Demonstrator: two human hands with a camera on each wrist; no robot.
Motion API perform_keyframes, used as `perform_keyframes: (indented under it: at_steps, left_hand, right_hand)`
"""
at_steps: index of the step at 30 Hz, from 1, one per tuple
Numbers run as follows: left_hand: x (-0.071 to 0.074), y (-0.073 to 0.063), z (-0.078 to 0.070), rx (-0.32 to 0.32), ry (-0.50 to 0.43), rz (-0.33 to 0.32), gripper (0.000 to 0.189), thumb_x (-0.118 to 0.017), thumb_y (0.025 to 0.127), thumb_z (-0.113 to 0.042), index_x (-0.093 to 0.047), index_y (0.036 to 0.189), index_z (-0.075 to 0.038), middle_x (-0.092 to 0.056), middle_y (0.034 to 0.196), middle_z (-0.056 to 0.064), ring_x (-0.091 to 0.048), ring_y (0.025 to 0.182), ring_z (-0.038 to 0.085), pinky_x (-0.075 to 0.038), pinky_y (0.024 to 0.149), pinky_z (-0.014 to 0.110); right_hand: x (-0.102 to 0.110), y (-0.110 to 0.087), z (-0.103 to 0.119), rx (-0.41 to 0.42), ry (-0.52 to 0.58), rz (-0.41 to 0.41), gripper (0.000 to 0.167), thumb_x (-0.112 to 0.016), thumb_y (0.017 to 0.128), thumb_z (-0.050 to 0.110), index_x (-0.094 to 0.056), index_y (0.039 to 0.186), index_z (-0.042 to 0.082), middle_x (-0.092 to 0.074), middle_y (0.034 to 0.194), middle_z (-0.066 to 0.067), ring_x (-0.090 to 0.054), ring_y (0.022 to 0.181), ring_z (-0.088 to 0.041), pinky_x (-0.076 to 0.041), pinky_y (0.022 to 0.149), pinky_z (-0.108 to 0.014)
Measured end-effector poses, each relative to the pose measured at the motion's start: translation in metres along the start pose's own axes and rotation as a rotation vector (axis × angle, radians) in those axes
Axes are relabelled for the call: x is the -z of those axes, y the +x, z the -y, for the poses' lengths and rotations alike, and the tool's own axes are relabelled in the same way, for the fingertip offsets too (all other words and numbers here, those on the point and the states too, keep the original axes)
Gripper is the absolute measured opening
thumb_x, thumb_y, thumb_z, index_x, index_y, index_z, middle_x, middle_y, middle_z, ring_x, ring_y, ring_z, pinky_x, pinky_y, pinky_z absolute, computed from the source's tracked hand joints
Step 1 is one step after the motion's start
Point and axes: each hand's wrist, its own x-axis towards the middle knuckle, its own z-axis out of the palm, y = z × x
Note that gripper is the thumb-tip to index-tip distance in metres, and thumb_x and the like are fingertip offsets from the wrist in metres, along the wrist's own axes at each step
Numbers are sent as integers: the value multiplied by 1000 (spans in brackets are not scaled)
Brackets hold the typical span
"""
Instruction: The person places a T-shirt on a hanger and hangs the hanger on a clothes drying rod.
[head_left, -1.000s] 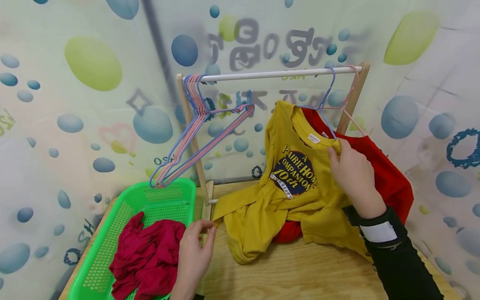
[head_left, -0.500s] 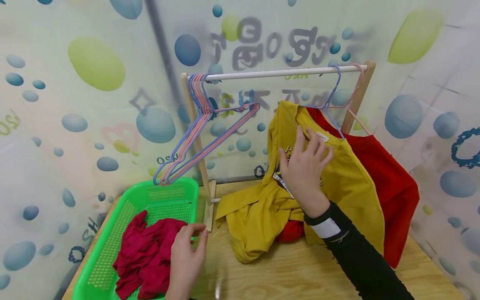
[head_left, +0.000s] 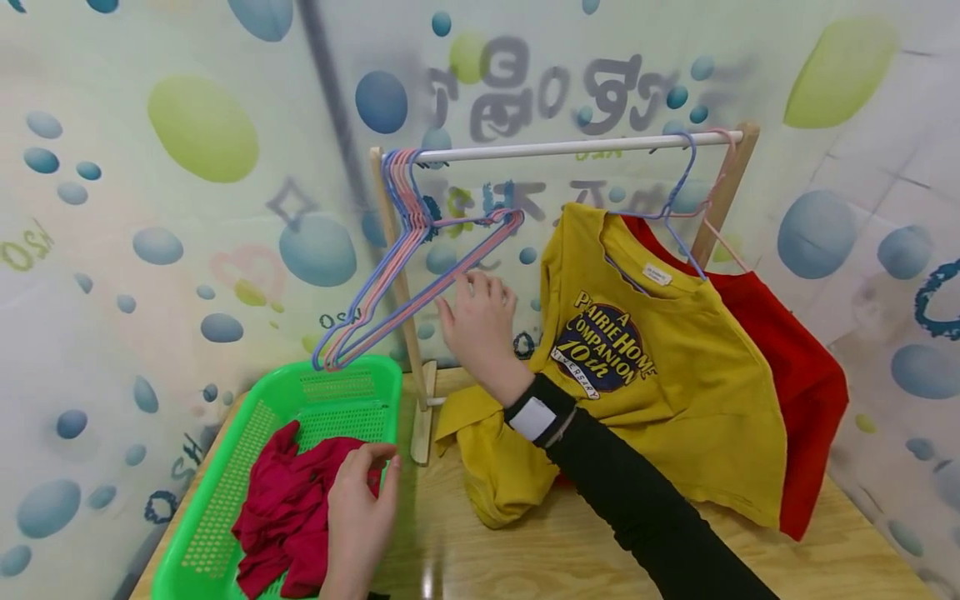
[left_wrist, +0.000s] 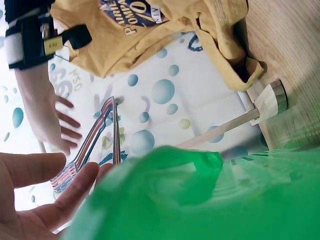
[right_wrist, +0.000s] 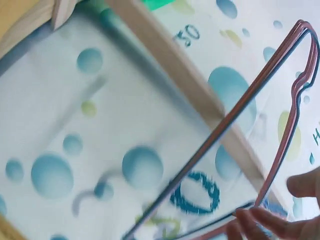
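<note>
A bundle of blue and pink hangers (head_left: 417, 223) hangs at the left end of the rack's rod. My right hand (head_left: 480, 325) reaches up just right of their lower bars, fingers spread and holding nothing. In the right wrist view its fingers (right_wrist: 280, 222) overlap the hangers; contact is unclear. On the rod's right side, a yellow printed T-shirt (head_left: 705, 400) hangs from a blue hanger (head_left: 681, 187), its lower left part bunched on the table. My left hand (head_left: 360, 508) hovers by the basket's right edge, fingers loosely curved around nothing. A crumpled dark red garment (head_left: 288, 508) lies in the green basket (head_left: 213, 508).
A red garment (head_left: 813, 400) hangs on a pink hanger behind the yellow shirt. The rack has a white rod (head_left: 555, 150) and wooden posts (head_left: 408, 333). It stands on a wooden table (head_left: 480, 562) before a patterned curtain.
My right hand has let go of the yellow shirt's collar and moved left across it to the hanger bundle. My left hand has shifted slightly left and down.
</note>
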Motion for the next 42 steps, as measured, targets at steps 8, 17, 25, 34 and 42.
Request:
perform_keyframes:
  at_steps: [8, 17, 25, 34, 42]
  left_hand:
    - [-2, -2, 2, -14, 20, -2, 10, -72, 95, -5, -75, 104, -10, -72, 98, 4, -64, 89, 21, -49, 77, 34]
    - [-5, -1, 5, -57, 16, -23, 10, -73, 94, -4, -75, 102, -9, -71, 95, 4, -66, 92, 23, -51, 79, 36]
    - [-9, -1, 5, -43, 7, 2, 10, -72, 94, -2, -74, 102, -7, -71, 96, 3, -65, 92, 22, -53, 80, 37]
    - [-12, -1, 5, -68, -1, -12, 11, -72, 93, 0, -74, 101, -6, -71, 93, 3, -65, 88, 21, -52, 76, 34]
    - [-16, -1, 8, -55, 4, 18, 9, -71, 93, -1, -74, 101, -5, -70, 93, 5, -65, 89, 22, -51, 76, 32]
  right_hand:
    - [-12, 19, 39, -110, 481, 271, 37, -57, 108, 36, -65, 130, 8, -76, 112, -8, -72, 96, -23, -57, 73, -32]
    - [-26, 36, 54, -417, 848, 395, 28, -60, 107, 30, -70, 116, 5, -77, 105, -14, -76, 95, -31, -61, 82, -37]
    - [-24, 37, 53, -490, 909, 368, 27, -61, 106, 24, -73, 112, 1, -78, 103, -17, -78, 84, -28, -63, 78, -39]
    - [-10, 39, 51, -685, 1250, 432, 23, -43, 113, 21, -52, 121, 1, -66, 87, -7, -67, 73, -16, -61, 73, -34]
    - [1, 43, 49, -659, 1422, 362, 21, -30, 116, 19, -44, 103, 9, -36, 72, -1, -38, 60, -11, -42, 59, -22]
